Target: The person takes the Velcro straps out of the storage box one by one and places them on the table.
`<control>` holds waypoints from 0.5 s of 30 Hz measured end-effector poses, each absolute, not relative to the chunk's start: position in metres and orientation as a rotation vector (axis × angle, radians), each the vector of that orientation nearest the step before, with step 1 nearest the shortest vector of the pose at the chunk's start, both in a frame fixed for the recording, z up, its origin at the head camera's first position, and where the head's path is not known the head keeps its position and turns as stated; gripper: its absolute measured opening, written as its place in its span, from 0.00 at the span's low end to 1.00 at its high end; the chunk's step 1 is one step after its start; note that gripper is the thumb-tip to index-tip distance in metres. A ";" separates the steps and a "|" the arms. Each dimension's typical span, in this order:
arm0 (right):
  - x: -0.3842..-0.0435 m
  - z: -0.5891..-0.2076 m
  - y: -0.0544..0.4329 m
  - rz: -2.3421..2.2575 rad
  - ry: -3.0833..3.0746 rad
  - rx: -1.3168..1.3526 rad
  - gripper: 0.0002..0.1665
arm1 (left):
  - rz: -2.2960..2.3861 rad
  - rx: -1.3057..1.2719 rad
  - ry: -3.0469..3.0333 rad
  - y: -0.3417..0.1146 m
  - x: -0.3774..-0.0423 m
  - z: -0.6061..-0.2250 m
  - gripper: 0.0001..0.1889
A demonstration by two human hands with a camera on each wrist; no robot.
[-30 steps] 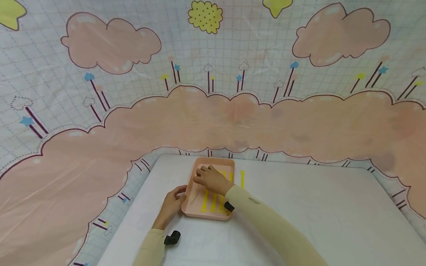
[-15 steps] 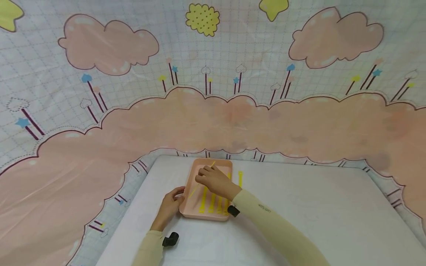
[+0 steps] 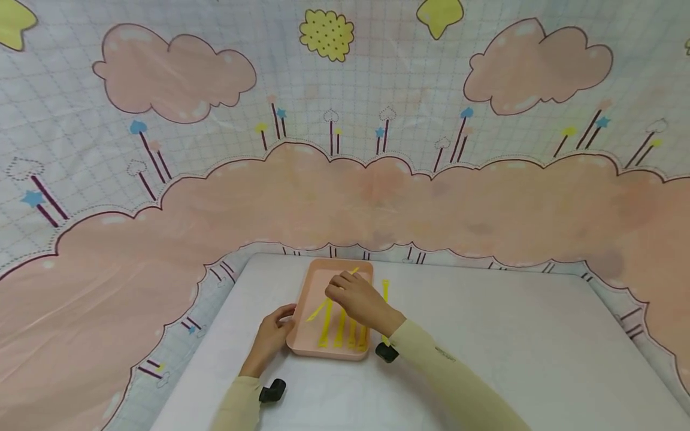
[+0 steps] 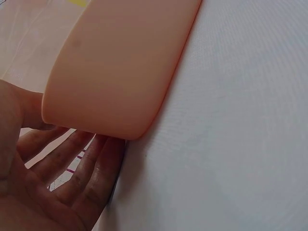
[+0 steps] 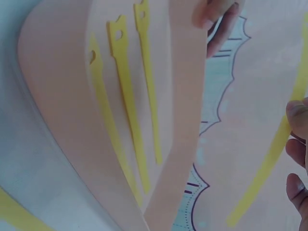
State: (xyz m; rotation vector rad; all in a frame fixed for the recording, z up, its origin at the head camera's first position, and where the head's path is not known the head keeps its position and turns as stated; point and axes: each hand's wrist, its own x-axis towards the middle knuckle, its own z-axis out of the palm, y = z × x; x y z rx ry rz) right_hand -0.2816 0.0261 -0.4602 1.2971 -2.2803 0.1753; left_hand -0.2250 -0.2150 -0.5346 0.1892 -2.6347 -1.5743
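My right hand (image 3: pixel 358 299) is over the tray, pinching a flat yellow strip (image 3: pixel 318 310) between thumb and fingertips. The strip slants, with an end showing on each side of the hand; in the right wrist view the pinched strip (image 5: pixel 262 185) bends slightly. My left hand (image 3: pixel 268 336) holds the left side of the shallow peach tray (image 3: pixel 299 311), thumb at the rim and fingers against the wall and underside in the left wrist view. Several similar strips (image 5: pixel 127 96) lie side by side inside, each with a hole near a notched end. My right hand hides their far parts.
Another yellow strip (image 3: pixel 385 291) lies on the white table (image 3: pixel 485 335) just right of the tray. A patterned cloth (image 3: pixel 377 203) with clouds rises behind the table. Black wrist cameras (image 3: pixel 273 391) are on both sleeves.
My right hand has moved slightly right over the tray, and the strip it pinches shows more clearly, tilted diagonally. My left hand stays at the tray's side. The whole view has shifted a little.
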 end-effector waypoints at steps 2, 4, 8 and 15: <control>-0.280 -0.459 0.030 0.220 -2.248 1.293 0.03 | -1.576 0.183 -2.634 -0.215 -0.225 -0.535 0.22; -0.278 -0.458 0.033 0.261 -2.221 1.291 0.04 | -1.578 0.182 -2.635 -0.216 -0.226 -0.537 0.22; -0.274 -0.454 0.038 0.317 -2.213 1.283 0.04 | -1.609 0.182 -2.626 -0.219 -0.226 -0.539 0.22; -0.271 -0.456 0.051 0.642 -2.231 1.222 0.09 | -1.604 0.164 -2.634 -0.216 -0.225 -0.535 0.23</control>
